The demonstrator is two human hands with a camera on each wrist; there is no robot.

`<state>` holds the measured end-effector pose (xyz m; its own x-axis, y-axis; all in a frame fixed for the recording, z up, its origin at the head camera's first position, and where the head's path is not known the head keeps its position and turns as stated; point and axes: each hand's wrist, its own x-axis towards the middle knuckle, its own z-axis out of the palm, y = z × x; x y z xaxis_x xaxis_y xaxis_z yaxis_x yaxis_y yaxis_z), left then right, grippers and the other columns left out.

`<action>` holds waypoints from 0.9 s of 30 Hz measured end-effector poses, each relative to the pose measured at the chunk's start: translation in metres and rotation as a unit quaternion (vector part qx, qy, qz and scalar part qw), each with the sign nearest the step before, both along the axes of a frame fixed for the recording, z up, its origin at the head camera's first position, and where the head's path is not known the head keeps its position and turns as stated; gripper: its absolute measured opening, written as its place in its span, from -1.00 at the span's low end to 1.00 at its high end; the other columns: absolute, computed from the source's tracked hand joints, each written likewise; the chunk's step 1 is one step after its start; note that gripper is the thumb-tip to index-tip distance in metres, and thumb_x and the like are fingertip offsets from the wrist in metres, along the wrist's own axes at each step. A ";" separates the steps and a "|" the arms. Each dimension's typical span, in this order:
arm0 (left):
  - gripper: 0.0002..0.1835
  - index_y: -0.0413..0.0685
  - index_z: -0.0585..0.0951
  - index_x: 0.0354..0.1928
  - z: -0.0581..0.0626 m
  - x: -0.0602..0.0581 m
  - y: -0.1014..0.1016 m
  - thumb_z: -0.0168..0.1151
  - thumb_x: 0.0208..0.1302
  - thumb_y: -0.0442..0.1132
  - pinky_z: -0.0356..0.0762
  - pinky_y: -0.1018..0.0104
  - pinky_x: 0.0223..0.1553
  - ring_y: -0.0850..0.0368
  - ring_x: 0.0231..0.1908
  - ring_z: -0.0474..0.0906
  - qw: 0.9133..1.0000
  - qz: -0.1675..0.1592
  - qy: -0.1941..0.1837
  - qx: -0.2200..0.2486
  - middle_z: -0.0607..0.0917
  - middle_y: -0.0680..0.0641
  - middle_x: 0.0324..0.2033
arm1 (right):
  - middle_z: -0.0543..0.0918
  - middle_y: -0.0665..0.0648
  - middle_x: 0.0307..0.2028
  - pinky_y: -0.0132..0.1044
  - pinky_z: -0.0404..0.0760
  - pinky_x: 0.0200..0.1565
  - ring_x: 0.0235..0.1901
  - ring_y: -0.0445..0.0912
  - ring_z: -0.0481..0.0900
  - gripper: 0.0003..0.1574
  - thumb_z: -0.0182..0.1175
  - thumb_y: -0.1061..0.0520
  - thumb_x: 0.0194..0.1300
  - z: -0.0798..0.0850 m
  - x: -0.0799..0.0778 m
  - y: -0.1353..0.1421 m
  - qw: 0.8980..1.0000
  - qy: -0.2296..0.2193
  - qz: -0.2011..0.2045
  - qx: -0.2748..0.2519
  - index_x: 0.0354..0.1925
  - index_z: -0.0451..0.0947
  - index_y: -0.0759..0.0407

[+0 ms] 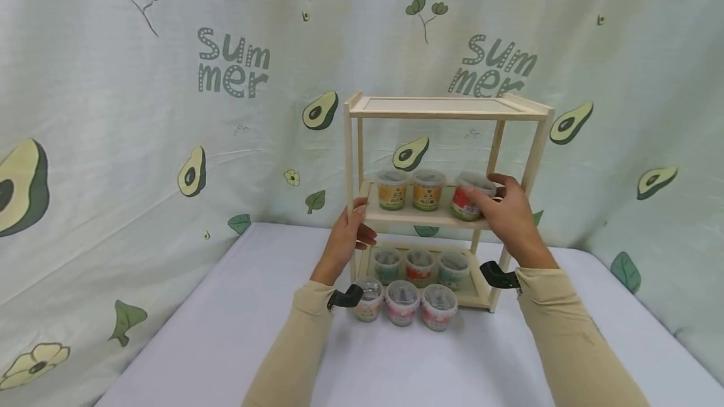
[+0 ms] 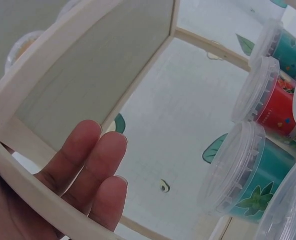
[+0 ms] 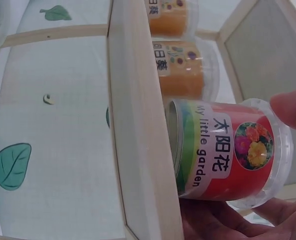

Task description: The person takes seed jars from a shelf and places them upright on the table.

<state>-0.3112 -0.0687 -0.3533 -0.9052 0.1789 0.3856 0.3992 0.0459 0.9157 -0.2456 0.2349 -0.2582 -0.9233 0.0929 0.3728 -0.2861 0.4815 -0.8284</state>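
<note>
My right hand (image 1: 513, 215) grips a red plastic cup (image 1: 465, 205), labelled "My little garden" with flowers, at the right end of the middle board. In the right wrist view, the thumb presses by the clear lid and fingers lie on the cup's other side. The cup tilts slightly at the board's front edge. My left hand (image 1: 344, 237) holds the left front post of the wooden rack (image 1: 447, 115), its fingers reaching past the post under the middle board. Two orange cups (image 1: 391, 193) stand left of the red one.
On the bottom board stand two teal cups (image 2: 260, 182) with a red cup (image 2: 280, 105) between them. Three clear-lidded cups, including a pink one (image 1: 402, 303), line the white table (image 1: 254, 313) before the rack. A printed curtain (image 1: 271, 162) hangs behind.
</note>
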 end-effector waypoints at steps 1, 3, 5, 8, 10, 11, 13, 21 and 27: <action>-0.42 0.26 0.32 0.46 0.000 0.000 0.001 -0.14 0.54 0.26 0.54 0.18 -0.36 -0.31 -0.32 0.69 1.000 0.001 0.000 0.000 0.70 -0.16 -0.40 | 0.34 0.43 0.24 -0.21 0.47 -0.03 0.16 0.16 0.38 0.14 0.12 -0.37 0.38 0.000 0.002 0.001 1.000 -0.001 0.003 -0.004 0.56 -0.06 0.24; -0.42 0.26 0.32 0.46 0.000 0.000 0.002 -0.14 0.54 0.27 0.55 0.18 -0.35 -0.22 -0.36 0.70 1.000 0.002 0.001 -0.003 0.70 -0.16 -0.39 | 0.35 0.43 0.24 -0.35 0.52 -0.11 0.14 0.13 0.40 0.13 0.13 -0.35 0.39 0.000 0.005 0.002 1.000 0.001 0.012 -0.014 0.56 -0.06 0.26; -0.40 0.22 0.31 0.47 0.001 -0.001 0.002 -0.14 0.54 0.27 0.55 0.18 -0.35 -0.14 -0.39 0.71 1.000 0.002 0.004 -0.006 0.70 -0.16 -0.39 | 0.35 0.43 0.26 -0.46 0.55 -0.17 0.13 0.11 0.42 0.12 0.13 -0.32 0.41 0.000 0.009 0.002 1.000 0.004 0.020 -0.024 0.55 -0.07 0.29; -0.40 0.19 0.31 0.48 0.001 -0.002 0.003 -0.14 0.54 0.26 0.55 0.18 -0.36 -0.17 -0.39 0.71 1.000 0.002 0.006 -0.006 0.70 -0.16 -0.40 | 0.34 0.43 0.28 -0.51 0.58 -0.20 0.10 0.10 0.46 0.09 0.14 -0.27 0.43 0.001 0.014 0.003 0.999 0.011 0.032 -0.035 0.54 -0.05 0.34; -0.41 0.20 0.32 0.47 0.001 -0.003 0.002 -0.13 0.54 0.25 0.54 0.19 -0.36 -0.23 -0.37 0.70 1.000 0.002 0.007 -0.002 0.70 -0.16 -0.41 | 0.34 0.41 0.28 -0.53 0.57 -0.20 0.09 0.08 0.46 0.08 0.13 -0.28 0.43 0.001 0.017 0.003 0.999 0.015 0.035 -0.034 0.53 -0.03 0.34; -0.42 0.22 0.32 0.46 0.001 -0.003 0.002 -0.13 0.54 0.25 0.54 0.19 -0.37 -0.25 -0.36 0.70 1.000 0.003 0.006 -0.001 0.70 -0.16 -0.41 | 0.34 0.40 0.27 -0.54 0.57 -0.20 0.09 0.07 0.46 0.06 0.13 -0.27 0.44 0.000 0.019 0.003 0.999 0.017 0.036 -0.031 0.53 -0.02 0.34; -0.43 0.24 0.32 0.46 0.001 -0.003 0.002 -0.13 0.55 0.25 0.54 0.20 -0.37 -0.26 -0.36 0.70 1.000 0.005 0.005 0.001 0.70 -0.17 -0.41 | 0.35 0.38 0.27 -0.55 0.55 -0.18 0.09 0.06 0.44 0.04 0.13 -0.27 0.44 -0.001 0.021 0.004 0.999 0.021 0.038 -0.025 0.52 0.02 0.34; -0.44 0.22 0.30 0.47 0.000 -0.003 0.000 -0.15 0.57 0.22 0.55 0.10 -0.32 -0.40 -0.28 0.66 1.000 -0.001 -0.003 -0.002 0.68 -0.37 -0.30 | 0.37 0.35 0.25 -0.54 0.52 -0.11 0.12 0.02 0.41 -0.06 0.14 -0.21 0.46 -0.008 0.030 0.005 0.999 0.035 0.035 -0.010 0.50 0.09 0.31; -0.47 0.14 0.29 0.49 0.013 0.010 -0.001 -0.16 0.61 0.11 0.57 0.04 -0.28 -0.43 -0.27 0.65 1.000 -0.010 -0.006 -0.007 0.67 -0.43 -0.29 | 0.39 0.31 0.26 -0.55 0.51 -0.12 0.07 -0.07 0.45 -0.08 0.14 -0.19 0.46 -0.010 0.033 0.006 0.999 0.035 0.033 -0.017 0.49 0.10 0.29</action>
